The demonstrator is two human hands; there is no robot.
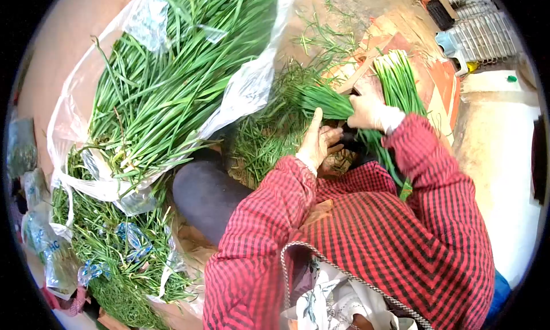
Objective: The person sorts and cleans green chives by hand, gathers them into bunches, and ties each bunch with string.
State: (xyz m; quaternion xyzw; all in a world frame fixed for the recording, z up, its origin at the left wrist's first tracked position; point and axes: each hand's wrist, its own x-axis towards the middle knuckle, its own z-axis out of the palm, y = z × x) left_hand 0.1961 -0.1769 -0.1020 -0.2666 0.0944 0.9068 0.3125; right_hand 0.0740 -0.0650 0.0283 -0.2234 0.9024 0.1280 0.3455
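Note:
My right hand (368,109) is closed round a bunch of green chives (326,102), whose leaves point left; more leaves hang below the hand toward my lap. Facing the bunch from below, my left hand (318,144) has its thumb raised and its fingers apart, with nothing visible in it. Just right of my right hand lies a neat bundle of chives (396,81) with pale stem ends at the top. Loose chive trimmings (266,138) are heaped to the left of my hands.
A large clear plastic bag (69,118) full of long chives (189,72) lies at upper left. More trimmings (114,244) spread below it. Flattened cardboard (450,95) sits under the neat bundle. A metal rack (481,35) stands at upper right. My bent knee (206,187) is beside the heap.

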